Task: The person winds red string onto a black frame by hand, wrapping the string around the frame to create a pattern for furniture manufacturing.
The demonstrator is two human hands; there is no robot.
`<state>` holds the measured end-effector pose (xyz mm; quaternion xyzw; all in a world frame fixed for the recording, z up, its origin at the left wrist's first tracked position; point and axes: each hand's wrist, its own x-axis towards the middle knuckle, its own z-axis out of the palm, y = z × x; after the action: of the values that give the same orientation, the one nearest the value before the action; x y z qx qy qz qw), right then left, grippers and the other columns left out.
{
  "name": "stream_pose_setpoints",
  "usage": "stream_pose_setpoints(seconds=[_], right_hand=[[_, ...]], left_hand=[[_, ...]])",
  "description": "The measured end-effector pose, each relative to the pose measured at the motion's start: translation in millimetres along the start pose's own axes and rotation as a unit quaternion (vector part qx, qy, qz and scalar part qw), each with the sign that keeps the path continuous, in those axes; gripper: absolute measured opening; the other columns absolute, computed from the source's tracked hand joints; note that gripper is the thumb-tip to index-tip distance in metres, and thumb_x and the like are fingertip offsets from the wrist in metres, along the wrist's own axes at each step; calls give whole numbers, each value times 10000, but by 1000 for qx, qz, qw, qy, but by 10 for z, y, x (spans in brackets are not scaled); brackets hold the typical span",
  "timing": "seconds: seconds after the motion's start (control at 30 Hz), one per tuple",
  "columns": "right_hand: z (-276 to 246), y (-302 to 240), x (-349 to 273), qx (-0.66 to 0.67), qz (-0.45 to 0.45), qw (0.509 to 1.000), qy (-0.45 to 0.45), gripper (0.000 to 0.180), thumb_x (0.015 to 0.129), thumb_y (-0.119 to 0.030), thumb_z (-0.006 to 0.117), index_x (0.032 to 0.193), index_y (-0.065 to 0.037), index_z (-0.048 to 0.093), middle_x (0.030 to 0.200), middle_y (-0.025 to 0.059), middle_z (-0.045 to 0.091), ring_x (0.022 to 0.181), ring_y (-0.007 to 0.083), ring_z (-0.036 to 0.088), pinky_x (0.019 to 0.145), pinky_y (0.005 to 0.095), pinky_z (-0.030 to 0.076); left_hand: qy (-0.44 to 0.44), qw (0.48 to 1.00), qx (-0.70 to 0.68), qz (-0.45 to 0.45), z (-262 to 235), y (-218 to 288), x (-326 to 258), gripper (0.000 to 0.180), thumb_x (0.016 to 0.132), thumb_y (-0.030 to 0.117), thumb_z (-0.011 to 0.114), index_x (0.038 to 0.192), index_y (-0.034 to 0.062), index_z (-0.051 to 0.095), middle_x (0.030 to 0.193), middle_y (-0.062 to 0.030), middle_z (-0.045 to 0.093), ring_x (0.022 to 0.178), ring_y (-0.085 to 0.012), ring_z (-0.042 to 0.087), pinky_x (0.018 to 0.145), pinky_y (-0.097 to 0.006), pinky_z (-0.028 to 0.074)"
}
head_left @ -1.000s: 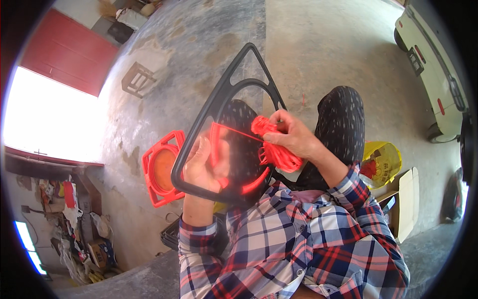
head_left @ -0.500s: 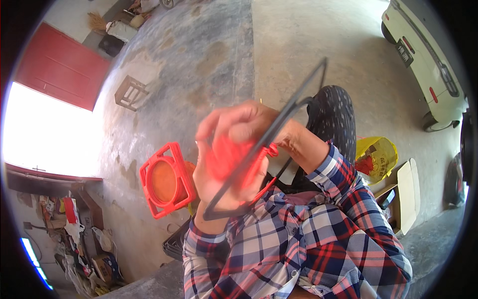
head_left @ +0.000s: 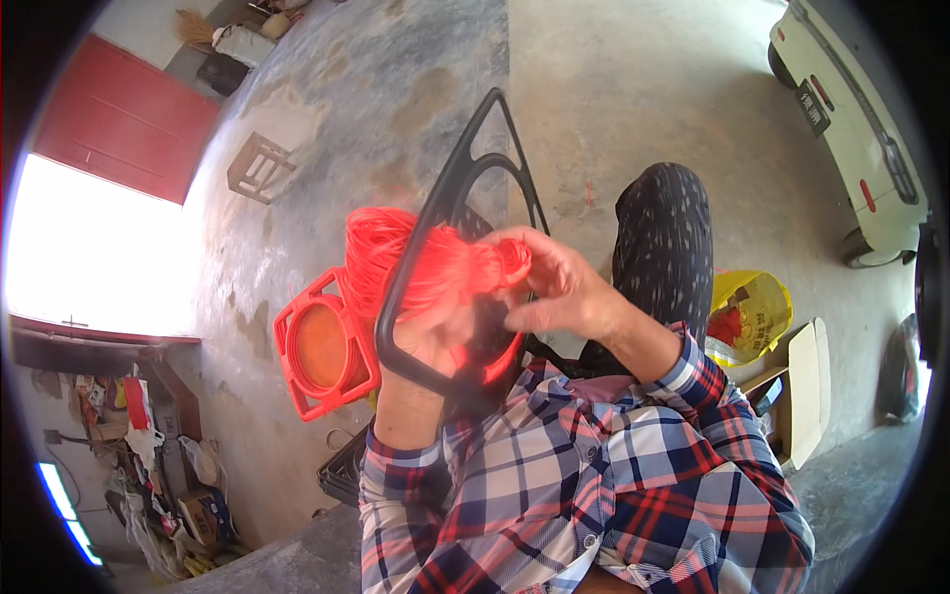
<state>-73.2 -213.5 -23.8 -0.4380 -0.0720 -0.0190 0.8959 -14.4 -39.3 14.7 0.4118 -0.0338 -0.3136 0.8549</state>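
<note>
A thick bundle of bright red cord (head_left: 381, 252) is up in front of me, loose loops at its left and a gathered knot at its right. My left hand (head_left: 430, 337) supports it from below, fingers wrapped partly out of sight behind the cord and frame. At the knotted end, my right hand (head_left: 569, 292) has bent fingers against the cord, its thumb apart below. A black rounded-corner frame (head_left: 442, 188) with an arched inner bar crosses in front of the bundle, close to my left hand. More red shows inside the frame's lower part.
On the floor at left stands a red square-framed reel (head_left: 368, 381), with a wooden stool (head_left: 259, 168) farther off. To my right are a yellow plastic bag (head_left: 777, 307) and an open cardboard box (head_left: 811, 391). A pale vehicle (head_left: 841, 129) is parked at the far right.
The black frame has swung more upright and to the left. My hands have moved apart, the right one shifting right, exposing the red cord bundle between them.
</note>
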Motion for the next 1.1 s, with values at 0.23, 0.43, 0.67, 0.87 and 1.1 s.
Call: stream_pose_setpoints(seconds=[0.23, 0.43, 0.67, 0.87, 1.1], right_hand=[[150, -40, 17, -39, -117, 992, 34, 451, 736, 61, 729, 1143, -47, 568, 1134, 35, 537, 1028, 119, 541, 896, 261, 437], [42, -358, 90, 38, -231, 969, -74, 501, 742, 13, 670, 1210, -63, 510, 1164, 173, 582, 1101, 236, 575, 976, 381, 434], [-356, -406, 138, 281, -131, 933, 183, 487, 796, -240, 649, 1192, 13, 520, 1072, 165, 611, 985, 285, 626, 874, 417, 526], [-299, 62, 67, 217, -47, 975, -6, 459, 774, -114, 623, 1201, 7, 506, 1102, 126, 614, 1034, 249, 610, 940, 385, 475], [-3, 63, 10, 35, -132, 989, -50, 469, 846, -186, 711, 1228, -25, 492, 1302, 97, 513, 1164, 152, 509, 998, 329, 405]], left_hand=[[-14, 996, 85, -1, 104, 32, -40, 500, 746, 47, 664, 1228, 9, 537, 899, -75, 599, 571, -126, 465, 423, -231, 336], [84, 991, -96, 30, 187, -19, -15, 685, 764, 279, 655, 1369, 28, 453, 1128, -166, 609, 605, -153, 510, 413, -243, 342], [-91, 995, 37, -1, -105, 34, -113, 591, 865, 172, 640, 1408, 71, 431, 1129, -124, 516, 760, -139, 481, 532, -229, 397], [-86, 995, 47, 4, -151, 148, -35, 483, 868, 114, 638, 1333, 76, 515, 985, -70, 638, 562, -91, 492, 446, -197, 319], [-55, 997, 54, 18, -173, 138, -63, 464, 886, 135, 631, 1331, 72, 516, 981, -92, 638, 491, -73, 414, 416, -191, 302]])
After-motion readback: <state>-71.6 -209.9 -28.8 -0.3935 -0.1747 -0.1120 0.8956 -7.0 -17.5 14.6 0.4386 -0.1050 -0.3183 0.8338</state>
